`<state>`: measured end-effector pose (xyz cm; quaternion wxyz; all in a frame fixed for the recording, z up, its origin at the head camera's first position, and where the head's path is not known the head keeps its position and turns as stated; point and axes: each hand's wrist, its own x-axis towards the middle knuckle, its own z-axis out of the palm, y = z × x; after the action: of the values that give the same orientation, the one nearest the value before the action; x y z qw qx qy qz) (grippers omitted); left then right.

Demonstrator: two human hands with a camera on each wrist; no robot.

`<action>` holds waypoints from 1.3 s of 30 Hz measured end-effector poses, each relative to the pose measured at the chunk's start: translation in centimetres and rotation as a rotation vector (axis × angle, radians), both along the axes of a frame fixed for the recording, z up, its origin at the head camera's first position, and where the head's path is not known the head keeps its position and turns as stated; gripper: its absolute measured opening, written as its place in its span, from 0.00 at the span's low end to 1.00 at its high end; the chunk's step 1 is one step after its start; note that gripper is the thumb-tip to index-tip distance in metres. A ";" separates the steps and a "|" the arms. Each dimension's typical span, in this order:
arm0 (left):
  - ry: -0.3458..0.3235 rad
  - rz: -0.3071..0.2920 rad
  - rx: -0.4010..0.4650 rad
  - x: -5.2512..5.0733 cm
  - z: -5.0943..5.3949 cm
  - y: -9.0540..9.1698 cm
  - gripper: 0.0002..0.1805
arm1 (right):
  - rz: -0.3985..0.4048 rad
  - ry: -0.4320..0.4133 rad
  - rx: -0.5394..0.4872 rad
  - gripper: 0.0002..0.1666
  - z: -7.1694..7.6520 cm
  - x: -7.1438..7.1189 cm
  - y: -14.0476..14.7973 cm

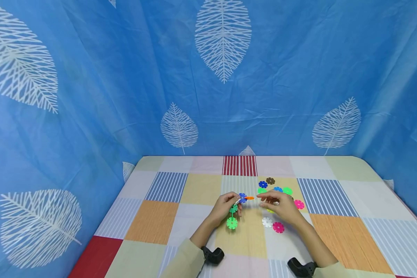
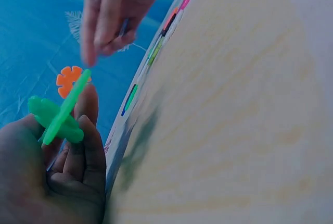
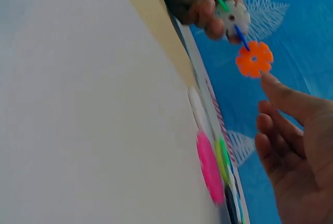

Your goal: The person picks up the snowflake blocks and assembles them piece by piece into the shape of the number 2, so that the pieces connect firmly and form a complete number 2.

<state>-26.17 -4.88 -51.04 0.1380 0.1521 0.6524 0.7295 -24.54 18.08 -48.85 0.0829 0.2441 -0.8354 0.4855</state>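
My left hand (image 1: pixel 223 207) pinches a chain of notched, flower-shaped plastic discs above the table. Low on the chain hangs a green disc (image 1: pixel 231 223), joined to more green pieces. A white disc (image 3: pixel 234 18) sits by the left fingertips, followed by a blue disc (image 1: pixel 242 197) and, at the right end, an orange disc (image 3: pixel 254 59). Just right of the orange disc is my right hand (image 1: pixel 281 204), its fingers loosely bent. In the right wrist view its thumb tip comes close to the orange disc's edge; whether they touch, I cannot tell. No disc shows clearly in that hand.
Several loose discs lie on the patchwork tablecloth (image 1: pixel 194 189) around and behind the right hand, among them a dark blue disc (image 1: pixel 263 184), a brown disc (image 1: pixel 270 180) and a pink disc (image 1: pixel 278 227). A blue leaf-patterned curtain (image 1: pixel 281 88) hangs behind the table.
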 end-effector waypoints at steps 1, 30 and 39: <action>-0.002 0.003 0.002 0.0 0.0 0.0 0.16 | 0.006 -0.021 0.026 0.13 0.0 0.2 0.4; 0.047 -0.011 -0.017 -0.3 -0.7 -0.1 0.16 | 0.090 -0.286 0.075 0.11 -0.5 0.7 2.3; 0.014 -0.015 0.005 -0.3 -0.4 -0.1 0.15 | -0.111 -0.459 -0.290 0.21 0.5 0.2 -0.4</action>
<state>-26.50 -4.95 -51.44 0.1386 0.1625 0.6502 0.7292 -24.35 17.71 -48.40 -0.0479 0.0671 -0.7661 0.6375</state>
